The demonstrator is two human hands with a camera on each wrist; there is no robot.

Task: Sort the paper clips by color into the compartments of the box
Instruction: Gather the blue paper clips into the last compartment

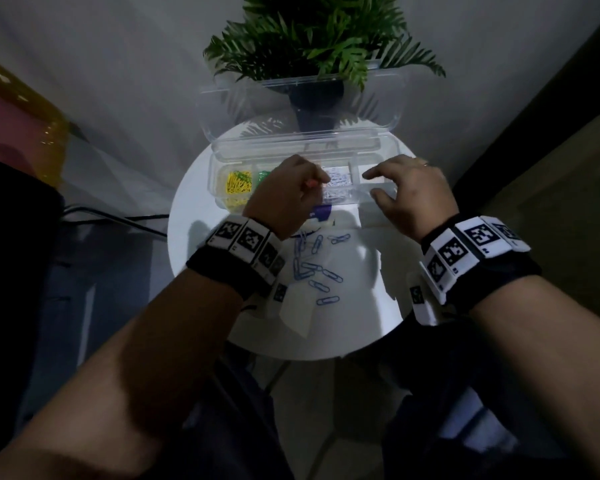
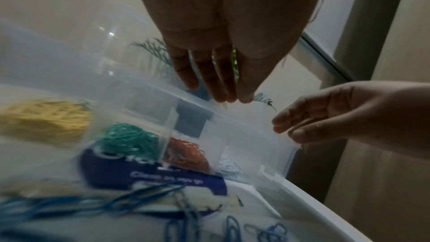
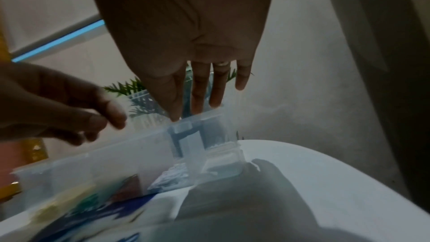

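Nearest you, blue clips (image 1: 315,263) lie loose on the round table (image 1: 368,327), on a white sheet with a dark blue patch. Past them your left hand (image 1: 284,194) hovers over the middle of the clear box (image 1: 378,195) with fingertips drawn together, though whether they pinch anything I cannot tell, while your right hand (image 1: 409,195) spreads relaxed fingers over the box's right end. Inside sit yellow clips (image 1: 238,183), green clips (image 1: 263,175), orange clips (image 2: 186,154) and pale clips (image 1: 340,176), each in its own compartment, with the lid (image 1: 222,109) standing open before a plant (image 1: 312,39).
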